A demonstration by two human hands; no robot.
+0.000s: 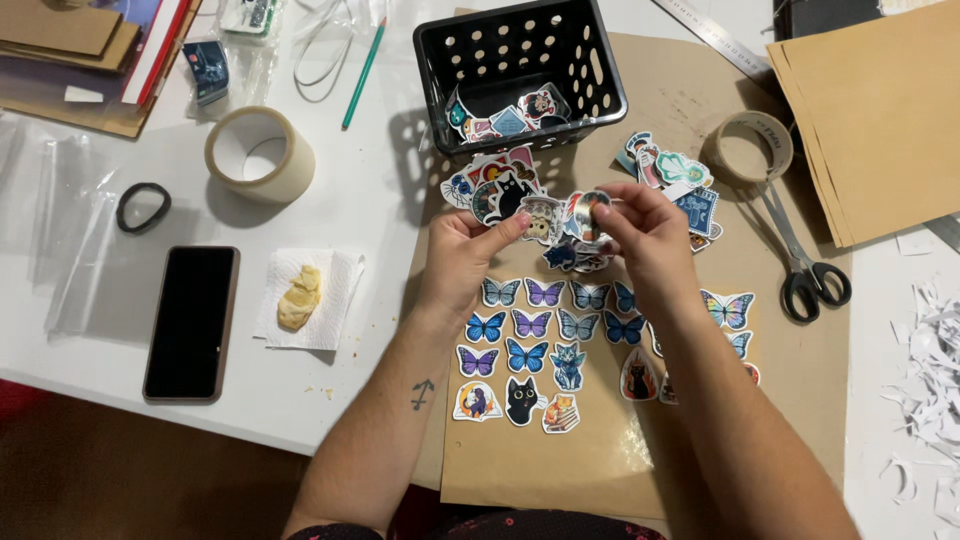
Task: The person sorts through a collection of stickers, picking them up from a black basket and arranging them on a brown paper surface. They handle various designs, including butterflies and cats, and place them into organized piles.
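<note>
My left hand [462, 255] holds a fan of cut-out stickers [500, 190], with a black cat sticker on top. Between thumb and fingers, my right hand [645, 235] pinches a small round sticker [588, 208] at the fan's right end. Both hands hover over a sheet of brown paper [560, 455]. Below them, rows of butterfly stickers [545, 325] lie flat on the paper, with cat stickers [521, 399] in the nearest row. My right forearm hides some of the stickers on the right.
A black perforated basket [520, 70] with stickers inside stands behind the hands. A loose sticker pile [672, 172], a tape roll [752, 145] and scissors [805, 265] lie right. Left are a second tape roll [260, 152], a phone [192, 322], a napkin [335, 300] and a green pencil [362, 72].
</note>
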